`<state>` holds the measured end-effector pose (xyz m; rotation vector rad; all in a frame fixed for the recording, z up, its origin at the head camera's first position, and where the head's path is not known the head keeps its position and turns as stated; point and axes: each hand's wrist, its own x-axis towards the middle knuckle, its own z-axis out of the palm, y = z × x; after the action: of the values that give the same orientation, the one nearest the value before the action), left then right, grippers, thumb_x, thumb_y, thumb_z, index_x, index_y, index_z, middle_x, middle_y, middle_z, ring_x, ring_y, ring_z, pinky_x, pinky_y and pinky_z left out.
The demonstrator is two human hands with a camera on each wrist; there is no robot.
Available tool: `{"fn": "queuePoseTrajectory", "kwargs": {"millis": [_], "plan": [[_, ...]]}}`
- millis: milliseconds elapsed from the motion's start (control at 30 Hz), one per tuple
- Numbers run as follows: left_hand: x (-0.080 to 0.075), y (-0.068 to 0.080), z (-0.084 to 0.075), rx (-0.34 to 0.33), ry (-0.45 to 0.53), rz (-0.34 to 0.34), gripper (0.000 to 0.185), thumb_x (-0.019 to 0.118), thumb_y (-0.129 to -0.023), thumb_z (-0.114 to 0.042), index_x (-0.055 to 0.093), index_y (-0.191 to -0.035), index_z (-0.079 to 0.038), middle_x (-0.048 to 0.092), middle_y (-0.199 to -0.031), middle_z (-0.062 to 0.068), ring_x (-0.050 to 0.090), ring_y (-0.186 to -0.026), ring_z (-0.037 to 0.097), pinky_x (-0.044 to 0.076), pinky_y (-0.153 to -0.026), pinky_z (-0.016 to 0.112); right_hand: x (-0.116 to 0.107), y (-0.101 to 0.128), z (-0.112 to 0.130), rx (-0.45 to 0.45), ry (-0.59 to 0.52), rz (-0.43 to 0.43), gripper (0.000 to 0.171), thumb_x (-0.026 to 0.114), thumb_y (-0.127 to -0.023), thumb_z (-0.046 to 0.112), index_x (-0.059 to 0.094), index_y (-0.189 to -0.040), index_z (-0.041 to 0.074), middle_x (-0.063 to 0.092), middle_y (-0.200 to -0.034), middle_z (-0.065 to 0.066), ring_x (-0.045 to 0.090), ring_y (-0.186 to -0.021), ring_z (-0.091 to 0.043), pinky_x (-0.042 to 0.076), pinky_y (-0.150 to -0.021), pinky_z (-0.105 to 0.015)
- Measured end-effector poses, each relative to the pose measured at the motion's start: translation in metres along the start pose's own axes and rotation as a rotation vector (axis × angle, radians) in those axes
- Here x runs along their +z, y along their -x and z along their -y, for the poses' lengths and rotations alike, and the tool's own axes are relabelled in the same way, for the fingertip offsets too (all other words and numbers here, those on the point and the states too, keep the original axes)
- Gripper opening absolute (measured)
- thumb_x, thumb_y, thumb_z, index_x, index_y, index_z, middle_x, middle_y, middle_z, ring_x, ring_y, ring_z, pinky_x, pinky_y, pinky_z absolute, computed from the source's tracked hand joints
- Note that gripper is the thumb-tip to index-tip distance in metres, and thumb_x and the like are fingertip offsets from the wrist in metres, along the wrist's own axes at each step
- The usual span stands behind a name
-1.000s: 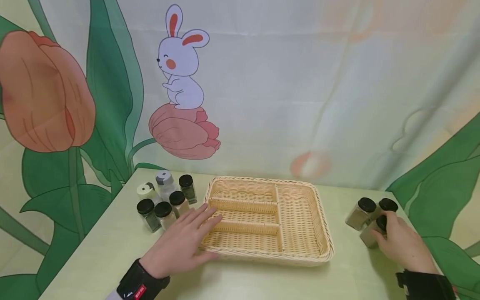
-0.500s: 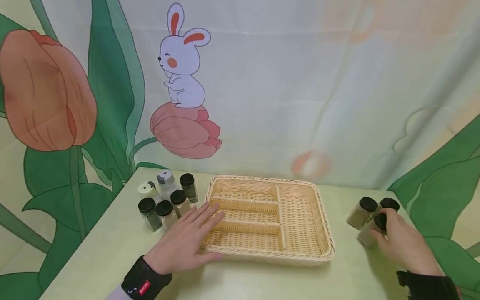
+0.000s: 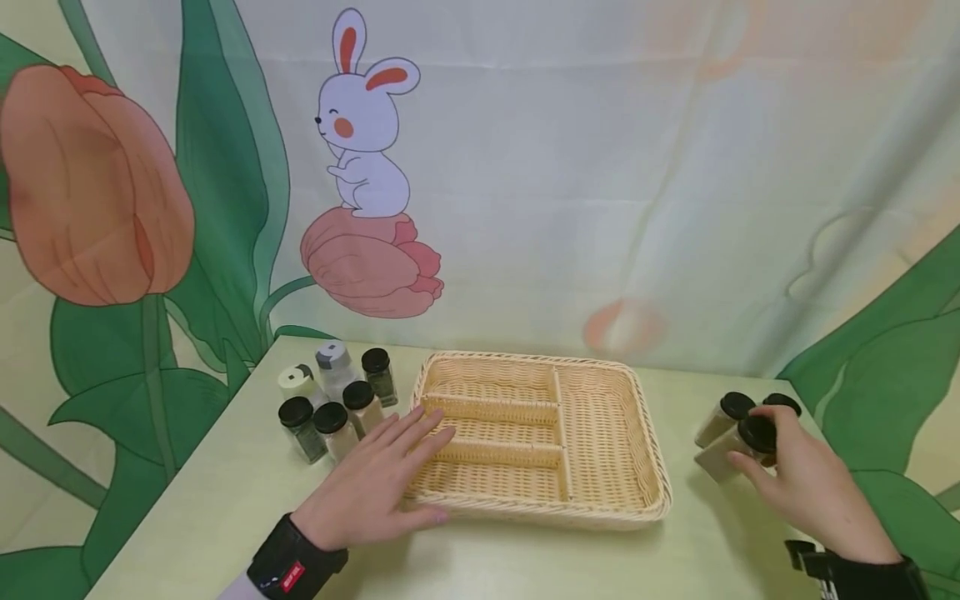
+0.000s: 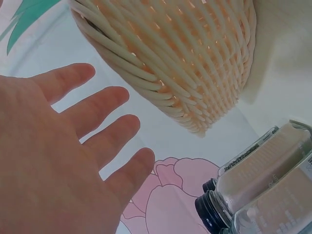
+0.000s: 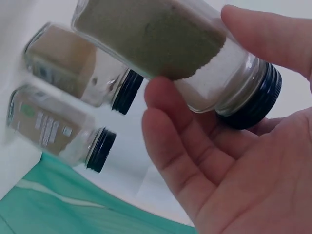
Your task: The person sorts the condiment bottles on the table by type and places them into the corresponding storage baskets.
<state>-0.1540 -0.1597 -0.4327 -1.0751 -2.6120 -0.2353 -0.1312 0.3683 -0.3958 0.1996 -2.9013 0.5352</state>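
Observation:
My right hand [image 3: 813, 483] grips a glass spice jar [image 5: 156, 39] with a black lid and greenish-brown powder, between thumb and fingers. In the head view this jar is tilted, its base toward the left. Just behind it stand two more black-lidded spice jars, one [image 5: 73, 66] with tan powder and another [image 5: 48, 126] with a printed label. My left hand [image 3: 371, 483] has its fingers spread at the left side of a wicker basket [image 3: 615, 521], which has dividers. From the left wrist view, the fingertips appear apart from the basket wall.
Left of the basket, several spice containers stand grouped: black-lidded jars [image 3: 303, 429], a white-capped shaker [image 3: 335, 367] and a cream-capped one [image 3: 298, 383]. A printed curtain [image 3: 525, 208] hangs behind the table [image 3: 225, 500].
My right hand has tilted the gripped spice jar and raised it slightly, away from the two jars behind. The left hand stays almost still beside the basket.

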Motion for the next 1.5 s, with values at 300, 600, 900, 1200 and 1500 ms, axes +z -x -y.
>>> {"fn": "queuePoseTrajectory", "kwargs": {"millis": [300,600,900,1200,1500], "plan": [[0.001,0.000,-0.001,0.005,-0.003,0.001,0.094,0.068,-0.086,-0.071,0.043,-0.159,-0.018,0.045,-0.162,0.010,0.038,-0.153,0.035,0.038,-0.119,0.058,-0.003,-0.009,0.016,-0.090,-0.021,-0.080,0.071,0.080,-0.091,0.019,0.038,-0.140,-0.010,0.069,-0.095,-0.016,0.064,-0.074,-0.021,0.045,-0.057,-0.026],[-0.001,-0.002,-0.001,-0.001,-0.003,-0.007,0.093,0.066,-0.087,-0.072,0.042,-0.159,-0.019,0.047,-0.161,0.010,0.041,-0.152,0.035,0.039,-0.118,0.057,-0.013,-0.018,0.042,-0.149,-0.047,-0.132,0.069,0.084,-0.088,0.022,0.045,-0.139,-0.004,0.070,-0.098,-0.014,0.064,-0.076,-0.016,0.048,-0.059,-0.026],[-0.005,-0.013,-0.006,-0.014,0.073,-0.047,0.082,0.065,-0.092,-0.064,0.045,-0.158,-0.019,0.049,-0.160,0.005,0.043,-0.150,0.030,0.043,-0.116,0.054,-0.002,-0.015,0.079,-0.246,-0.092,-0.182,0.069,0.087,-0.083,0.012,0.049,-0.139,0.003,0.071,-0.098,-0.007,0.064,-0.076,-0.010,0.053,-0.063,-0.025],[0.003,-0.043,-0.018,-0.033,0.197,-0.062,0.066,0.068,-0.096,-0.053,0.052,-0.151,-0.019,0.059,-0.149,0.001,0.054,-0.140,0.023,0.047,-0.113,0.048,0.015,-0.019,0.112,-0.320,-0.153,-0.202,0.067,0.089,-0.080,0.010,0.056,-0.139,0.008,0.073,-0.112,-0.003,0.062,-0.083,-0.004,0.053,-0.070,-0.021],[0.014,-0.070,-0.041,0.007,0.295,-0.110,0.058,0.064,-0.100,-0.048,0.052,-0.150,-0.024,0.062,-0.144,-0.003,0.060,-0.132,0.016,0.051,-0.108,0.038,0.033,-0.022,0.139,-0.385,-0.232,-0.198,0.071,0.091,-0.076,0.007,0.059,-0.139,0.011,0.070,-0.114,0.002,0.059,-0.082,-0.005,0.054,-0.070,-0.022]]}}
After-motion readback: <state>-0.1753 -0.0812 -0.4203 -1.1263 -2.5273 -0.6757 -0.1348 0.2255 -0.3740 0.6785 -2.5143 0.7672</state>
